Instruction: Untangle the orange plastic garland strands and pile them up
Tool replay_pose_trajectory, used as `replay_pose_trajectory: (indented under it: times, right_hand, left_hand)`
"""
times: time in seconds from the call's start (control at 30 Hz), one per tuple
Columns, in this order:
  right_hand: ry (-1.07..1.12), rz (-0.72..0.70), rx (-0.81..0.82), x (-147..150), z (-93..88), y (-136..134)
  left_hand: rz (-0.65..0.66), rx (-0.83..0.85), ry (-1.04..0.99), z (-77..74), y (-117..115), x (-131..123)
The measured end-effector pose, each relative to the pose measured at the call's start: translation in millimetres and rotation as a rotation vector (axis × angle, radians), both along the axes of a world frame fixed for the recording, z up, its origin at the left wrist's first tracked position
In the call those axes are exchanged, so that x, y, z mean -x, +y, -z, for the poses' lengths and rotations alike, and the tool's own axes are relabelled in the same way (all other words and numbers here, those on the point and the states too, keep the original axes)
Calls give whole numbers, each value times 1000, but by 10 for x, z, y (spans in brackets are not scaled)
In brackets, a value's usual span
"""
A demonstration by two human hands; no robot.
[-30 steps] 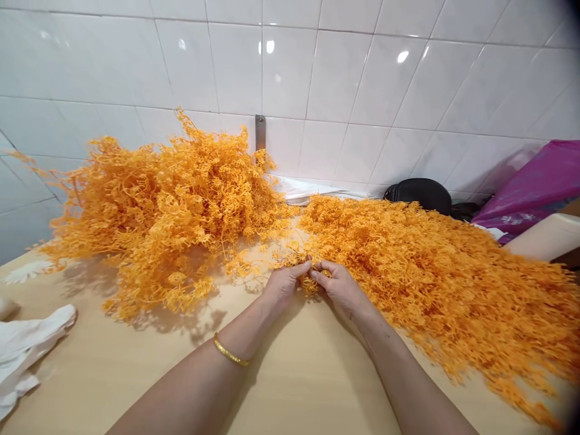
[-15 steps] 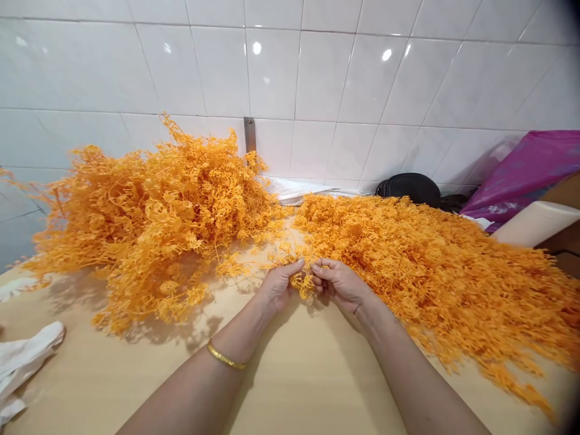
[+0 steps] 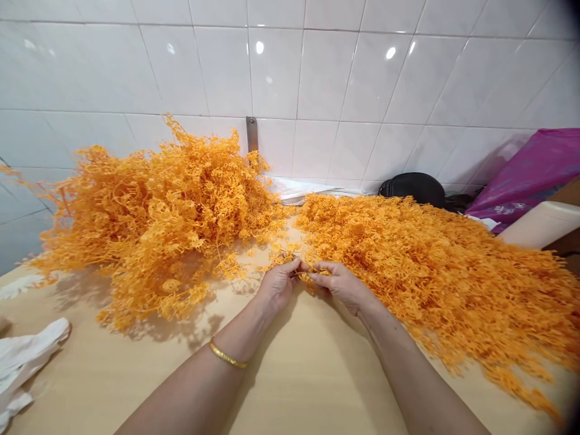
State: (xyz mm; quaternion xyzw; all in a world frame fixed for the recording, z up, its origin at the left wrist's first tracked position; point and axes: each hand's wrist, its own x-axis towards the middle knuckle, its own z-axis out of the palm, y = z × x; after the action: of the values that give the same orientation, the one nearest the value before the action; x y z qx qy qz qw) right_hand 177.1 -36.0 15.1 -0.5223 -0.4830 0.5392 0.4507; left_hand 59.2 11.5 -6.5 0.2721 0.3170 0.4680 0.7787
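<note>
My left hand (image 3: 277, 285) and my right hand (image 3: 341, 284) meet at the middle of the wooden table (image 3: 290, 386), both pinched on a small orange plastic sprig (image 3: 306, 273) held between their fingertips. A gold bangle (image 3: 228, 356) sits on my left wrist. To the left rises a tall loose heap of orange plastic sprigs (image 3: 154, 211). To the right spreads a flatter, wider pile of the same orange sprigs (image 3: 435, 272), its near edge touching my right hand.
A white glove (image 3: 27, 356) lies at the table's left edge. Behind the right pile stand a black rounded object (image 3: 414, 188), a magenta plastic bag (image 3: 534, 169) and a beige box (image 3: 539, 225). White wall tiles (image 3: 317, 78) close the back.
The hands have come closer together, fingertips now pinching the sprig almost in contact; the clump that hung between them half a second ago is drawn in. The view shifted slightly.
</note>
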Motion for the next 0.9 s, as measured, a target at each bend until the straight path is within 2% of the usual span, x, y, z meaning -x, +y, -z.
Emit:
replay_pose_trajectory:
  times: [0.23, 0.37, 0.47, 0.57, 0.67, 0.73, 0.8, 0.9]
  right_hand:
    - [-75, 2, 41, -149, 14, 25]
    - [-209, -38, 47, -193, 8, 11]
    - [-343, -123, -7, -162, -59, -15]
    - [-500, -205, -114, -44, -162, -74]
    - [-769, -127, -238, 138, -279, -247]
    - [-869, -149, -281, 240, -352, -434]
    - [-870, -203, -293, 274, -394, -622]
    - [-935, -2, -268, 154, -338, -760]
  left_hand:
    - [-36, 11, 61, -41, -31, -7]
    - [-35, -3, 106, -58, -47, -17]
    - [-57, -19, 135, -24, -45, -39]
    - [-133, -58, 156, 50, -26, -78]
    - [-206, -103, 145, 108, 12, -109]
    - [-204, -79, 117, 109, 40, -109]
    - [-159, -55, 105, 84, 55, -90]
    - [-29, -83, 102, 37, 30, -40]
